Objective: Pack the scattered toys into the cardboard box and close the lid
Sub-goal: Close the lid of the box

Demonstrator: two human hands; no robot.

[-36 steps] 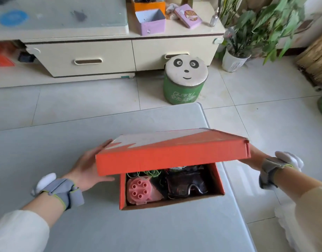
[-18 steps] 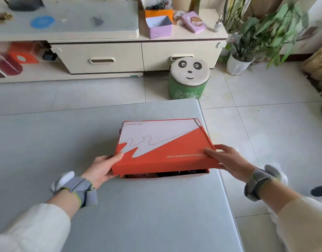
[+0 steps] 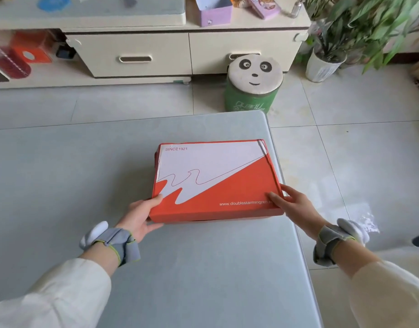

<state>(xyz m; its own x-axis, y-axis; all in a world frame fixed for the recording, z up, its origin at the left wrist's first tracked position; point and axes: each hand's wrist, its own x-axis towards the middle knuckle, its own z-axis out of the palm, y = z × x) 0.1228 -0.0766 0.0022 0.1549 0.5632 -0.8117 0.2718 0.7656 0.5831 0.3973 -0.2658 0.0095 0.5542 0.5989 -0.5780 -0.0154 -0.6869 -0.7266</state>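
The orange and white cardboard box (image 3: 215, 183) lies on the grey table (image 3: 180, 268) near its right edge, with its lid flat down over it. The toys are hidden inside. My left hand (image 3: 142, 216) holds the lid's near left corner, thumb on top and fingers along the front side. My right hand (image 3: 296, 207) holds the near right corner, thumb on top of the lid and fingers against its right side.
Beyond the table's far edge stands a green stool with a panda face (image 3: 253, 84). A cream drawer cabinet (image 3: 184, 53) runs along the back wall, with a purple box (image 3: 215, 10) on top. A potted plant (image 3: 326, 62) stands at the back right. The floor is tiled.
The lid came down from raised to flat on the box, hiding the toys. Both hands moved from the lid's sides to its near corners.
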